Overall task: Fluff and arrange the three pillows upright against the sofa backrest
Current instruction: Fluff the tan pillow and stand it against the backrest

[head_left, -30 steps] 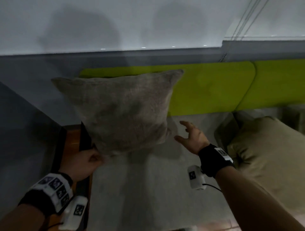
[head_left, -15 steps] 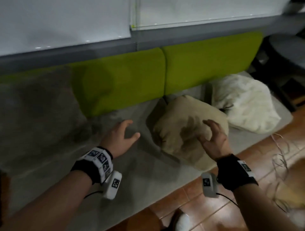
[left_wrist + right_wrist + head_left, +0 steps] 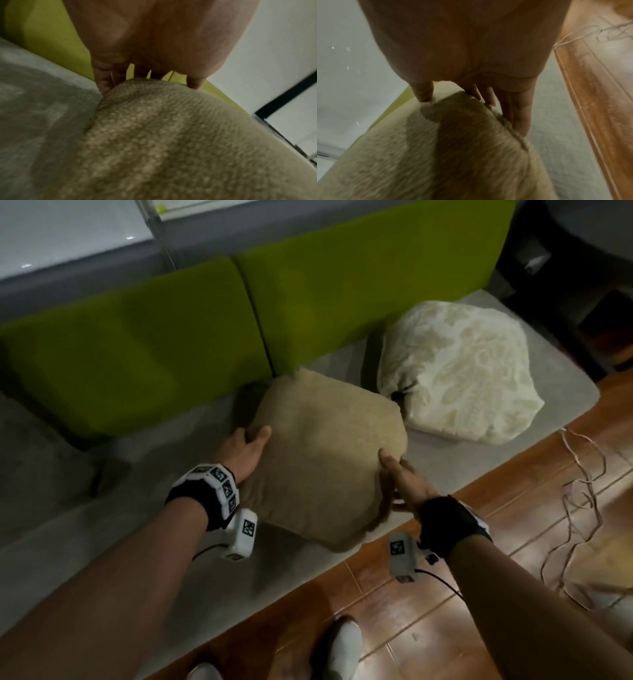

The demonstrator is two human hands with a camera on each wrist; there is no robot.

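Head view: tan pillow (image 3: 325, 453) at frame centre, lying on the grey sofa seat (image 3: 144, 474), its near corner at 6 o'clock reaching over the seat's front edge. Its far corner points toward the seam between the two green backrest cushions (image 3: 144, 344); whether it touches them cannot be told.

Left hand (image 3: 241, 451) at 9 o'clock of the tan pillow: thumb on the top face, the other fingers curled round the left edge and hidden beneath. Left wrist view agrees: fingers (image 3: 102, 79) wrap over the pillow's rim, grey seat to the left, green backrest behind.

Right hand (image 3: 402, 481) at 4 o'clock of the tan pillow: thumb on top near the right edge, remaining fingers under the side. Right wrist view: thumb tip pressed into the fabric, fingers (image 3: 518, 115) laid along the seam. Both hands are therefore gripping the pillow, one at each side.

White patterned pillow (image 3: 459, 371) at 2 o'clock of the tan one, slumped on the seat, just beside it; contact between them cannot be told. Grey pillow (image 3: 37, 460) at 9 o'clock, at the frame's left edge, dim and blurred.

Wooden floor (image 3: 479, 559) at 5 o'clock, with a loose thin cord (image 3: 582, 481) lying on it. White shoe (image 3: 342, 645) at 6 o'clock.
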